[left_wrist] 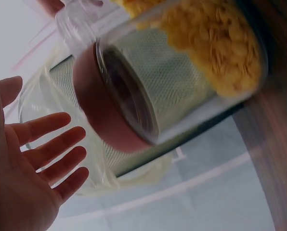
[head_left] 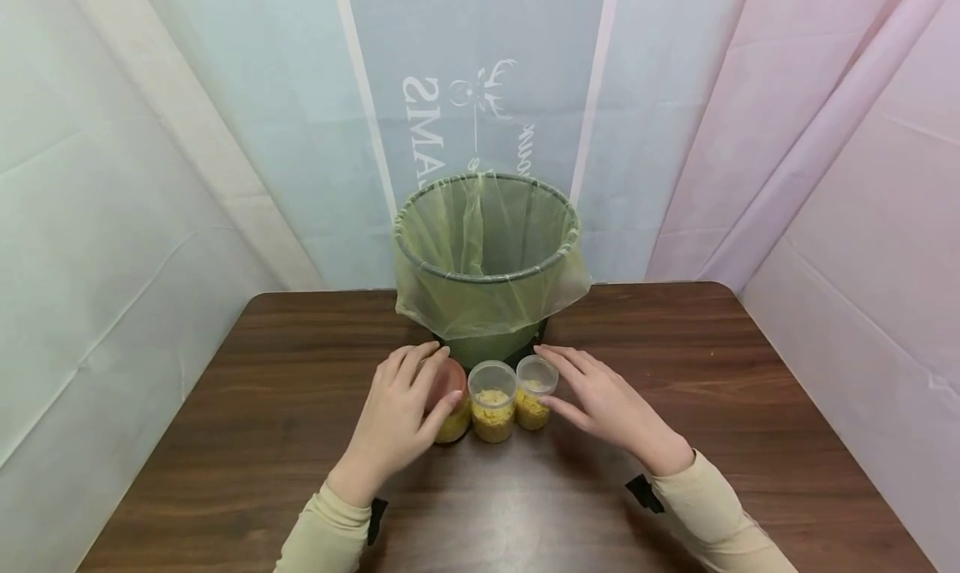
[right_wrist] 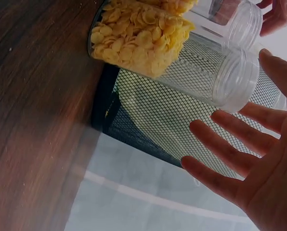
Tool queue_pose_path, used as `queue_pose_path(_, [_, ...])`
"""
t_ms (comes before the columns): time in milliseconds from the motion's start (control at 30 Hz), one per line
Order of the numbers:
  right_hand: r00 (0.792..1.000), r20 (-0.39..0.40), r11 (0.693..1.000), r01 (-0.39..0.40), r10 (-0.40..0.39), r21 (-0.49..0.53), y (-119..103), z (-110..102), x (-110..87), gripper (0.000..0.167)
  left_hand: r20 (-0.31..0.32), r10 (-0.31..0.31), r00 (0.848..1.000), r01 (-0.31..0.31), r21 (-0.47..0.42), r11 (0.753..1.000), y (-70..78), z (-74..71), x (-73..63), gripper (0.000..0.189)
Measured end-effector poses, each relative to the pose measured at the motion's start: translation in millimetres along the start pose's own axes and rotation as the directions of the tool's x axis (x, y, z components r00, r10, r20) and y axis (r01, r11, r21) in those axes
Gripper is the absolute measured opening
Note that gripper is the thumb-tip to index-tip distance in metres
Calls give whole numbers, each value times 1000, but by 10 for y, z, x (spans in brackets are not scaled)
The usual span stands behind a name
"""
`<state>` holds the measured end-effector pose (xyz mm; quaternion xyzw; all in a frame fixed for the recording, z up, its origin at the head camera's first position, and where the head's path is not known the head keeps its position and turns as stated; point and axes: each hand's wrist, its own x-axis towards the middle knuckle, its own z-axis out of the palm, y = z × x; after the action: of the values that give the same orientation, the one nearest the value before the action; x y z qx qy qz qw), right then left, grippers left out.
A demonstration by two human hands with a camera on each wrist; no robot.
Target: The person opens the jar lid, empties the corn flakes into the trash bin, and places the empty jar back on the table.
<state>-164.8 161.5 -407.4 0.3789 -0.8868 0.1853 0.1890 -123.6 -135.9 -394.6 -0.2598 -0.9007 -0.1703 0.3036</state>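
Note:
Three clear jars partly filled with yellow flakes, which look like corn flakes, stand upright in a row on the table. The left jar has a reddish-brown lid; the middle jar and the right jar have clear tops. My left hand is beside the left jar, fingers spread and apart from its lid in the left wrist view. My right hand is beside the right jar, fingers extended around its top. Whether the right thumb touches that jar I cannot tell.
Right behind the jars stands a dark mesh waste bin lined with a thin yellowish bag. The brown wooden table ends at a back edge behind the bin. Pale fabric curtains surround the table at the back and sides.

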Motion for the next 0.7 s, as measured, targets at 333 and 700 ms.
queue_pose_path(333, [1000,7,999,2,-3,45,4,129,39,66,17,36,999,-36,-18,999,97,74,43,48])
queue_pose_path(700, [1000,-10,997,7,-6,79,-21,148,59,65,-3,56,998,-56,-44,997,132,93,60,45])
